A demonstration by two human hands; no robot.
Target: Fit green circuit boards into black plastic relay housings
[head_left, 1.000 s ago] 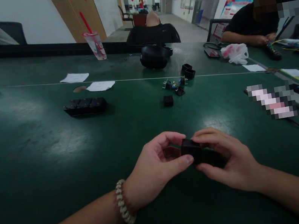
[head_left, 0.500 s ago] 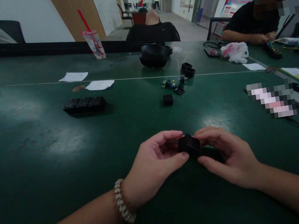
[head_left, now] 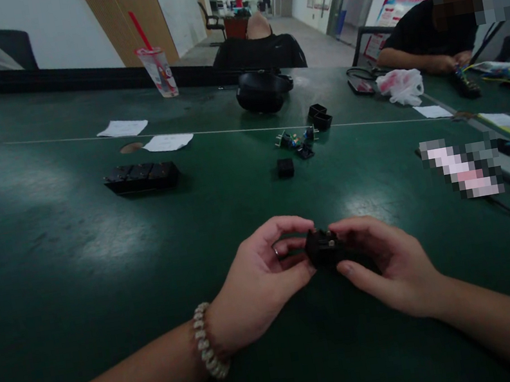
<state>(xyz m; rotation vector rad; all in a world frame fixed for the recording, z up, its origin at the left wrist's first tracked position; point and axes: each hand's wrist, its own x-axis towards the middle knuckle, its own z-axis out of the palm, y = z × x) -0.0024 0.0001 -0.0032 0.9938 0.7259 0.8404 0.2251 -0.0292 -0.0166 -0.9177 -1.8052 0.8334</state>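
I see the left hand (head_left: 262, 278) and right hand (head_left: 392, 266) together holding a small black block (head_left: 322, 249) at the green desk (head_left: 218, 203), below frame centre.

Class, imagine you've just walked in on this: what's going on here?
A person holds a small black part in the fingertips of the left hand and right hand, over a green table. Metallic bits show on its upper side. Beyond lie a black cube and loose electronic pieces, with a long black block to the left.
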